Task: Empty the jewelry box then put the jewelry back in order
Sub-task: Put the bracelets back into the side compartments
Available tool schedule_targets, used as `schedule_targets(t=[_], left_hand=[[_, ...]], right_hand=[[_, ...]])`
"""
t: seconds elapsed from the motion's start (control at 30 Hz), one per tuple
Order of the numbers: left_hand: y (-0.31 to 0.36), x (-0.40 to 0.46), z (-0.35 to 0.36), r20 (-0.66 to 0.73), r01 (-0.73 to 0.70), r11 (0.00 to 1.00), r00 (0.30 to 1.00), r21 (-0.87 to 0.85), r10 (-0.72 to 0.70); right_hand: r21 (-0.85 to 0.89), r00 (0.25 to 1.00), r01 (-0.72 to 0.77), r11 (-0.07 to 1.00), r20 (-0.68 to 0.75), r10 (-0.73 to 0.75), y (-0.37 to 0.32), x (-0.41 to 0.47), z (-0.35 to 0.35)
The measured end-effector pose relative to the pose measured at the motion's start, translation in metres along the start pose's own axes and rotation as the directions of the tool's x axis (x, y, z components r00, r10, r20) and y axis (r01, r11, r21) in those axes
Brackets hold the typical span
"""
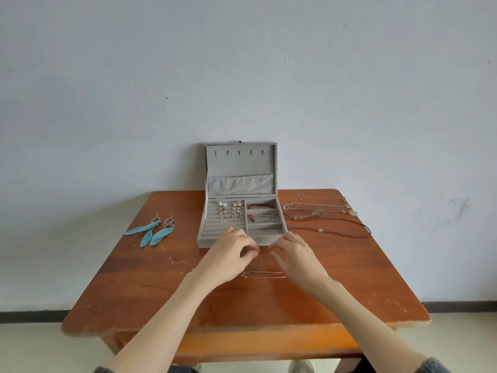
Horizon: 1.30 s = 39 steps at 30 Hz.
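Note:
The grey velvet jewelry box [201,239] stands open at the back middle of the table. Its left ring rows hold several small earrings and rings [231,211]. The right compartments hold a red bead bracelet [262,206] and a thin bracelet with a charm [265,217]. My left hand [231,257] and my right hand [295,258] hover close together just in front of the box, fingers curled, fingertips almost meeting. Whether they pinch anything is too fine to see. A thin chain [263,274] lies on the table under them.
Two blue feather earrings [154,232] lie left of the box. Several necklaces [322,216], silver chains and dark red beads, are laid out in rows to its right. The wooden table [134,292] stands against a pale wall, with its front edge near me.

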<state>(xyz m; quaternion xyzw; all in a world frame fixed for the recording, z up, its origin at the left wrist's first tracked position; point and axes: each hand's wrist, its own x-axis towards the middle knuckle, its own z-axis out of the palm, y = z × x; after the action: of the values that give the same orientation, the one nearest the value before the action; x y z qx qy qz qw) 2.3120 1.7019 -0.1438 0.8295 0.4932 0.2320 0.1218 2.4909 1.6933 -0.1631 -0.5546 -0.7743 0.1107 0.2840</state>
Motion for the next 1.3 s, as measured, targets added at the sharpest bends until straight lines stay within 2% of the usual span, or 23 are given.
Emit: schedule_targets(t=[0.13, 0.27, 0.5, 0.73, 0.77, 0.83, 0.87, 0.93, 1.03, 1.1, 1.13, 1.27, 1.3], left_hand=[[0.008, -0.022, 0.002, 0.068, 0.000, 1.000, 0.998, -0.017, 0.001], [0.007, -0.035, 0.003, 0.091, 0.019, 0.999, 0.996, 0.047, -0.023], [0.008, -0.031, 0.010, 0.150, 0.108, 0.985, 0.980, 0.134, -0.128], [0.010, -0.026, 0.013, 0.202, 0.071, 0.967, 0.972, 0.245, -0.122], [0.011, -0.026, 0.012, 0.204, 0.083, 0.976, 0.971, 0.203, -0.125], [0.012, -0.024, 0.008, 0.174, 0.161, 0.987, 0.971, 0.025, -0.163], [0.013, -0.023, 0.005, 0.155, 0.208, 0.975, 0.969, -0.077, -0.195], [0.017, -0.018, -0.001, 0.134, 0.281, 0.929, 0.958, -0.241, -0.255], [0.024, -0.010, -0.006, 0.139, 0.327, 0.829, 0.945, -0.454, -0.297], [0.026, -0.003, -0.008, 0.122, 0.333, 0.793, 0.941, -0.510, -0.316], [0.025, 0.000, -0.009, 0.121, 0.342, 0.774, 0.936, -0.533, -0.330], [0.016, 0.015, -0.013, 0.211, 0.416, 0.616, 0.901, -0.669, -0.379], [0.013, 0.019, -0.014, 0.219, 0.427, 0.606, 0.895, -0.672, -0.388]], right_hand=[[0.040, 0.999, 0.013, 0.999, 0.049, -0.015, -0.002, -0.027, 0.003], [0.007, 0.997, 0.010, 1.000, 0.079, -0.010, -0.003, -0.038, 0.003], [-0.032, 0.990, -0.090, 0.995, 0.103, 0.093, -0.004, -0.036, 0.005], [-0.200, 0.973, -0.033, 0.979, 0.217, 0.077, -0.005, -0.031, 0.005], [-0.172, 0.975, -0.039, 0.984, 0.208, 0.075, -0.005, -0.031, 0.005], [0.068, 0.974, -0.164, 0.984, 0.169, 0.151, -0.006, -0.028, -0.002], [0.242, 0.963, -0.246, 0.938, 0.168, 0.210, -0.007, -0.026, -0.007], [0.528, 0.939, -0.342, 0.777, 0.214, 0.268, -0.010, -0.022, -0.016], [0.752, 0.912, -0.409, 0.516, 0.339, 0.229, -0.014, -0.014, -0.021], [0.803, 0.882, -0.471, 0.365, 0.416, 0.223, -0.012, -0.008, -0.023], [0.804, 0.868, -0.494, 0.331, 0.438, 0.233, -0.009, -0.005, -0.025], [0.783, 0.837, -0.544, 0.302, 0.479, 0.265, 0.007, 0.013, -0.035], [0.782, 0.836, -0.545, 0.304, 0.474, 0.277, 0.010, 0.018, -0.038]])
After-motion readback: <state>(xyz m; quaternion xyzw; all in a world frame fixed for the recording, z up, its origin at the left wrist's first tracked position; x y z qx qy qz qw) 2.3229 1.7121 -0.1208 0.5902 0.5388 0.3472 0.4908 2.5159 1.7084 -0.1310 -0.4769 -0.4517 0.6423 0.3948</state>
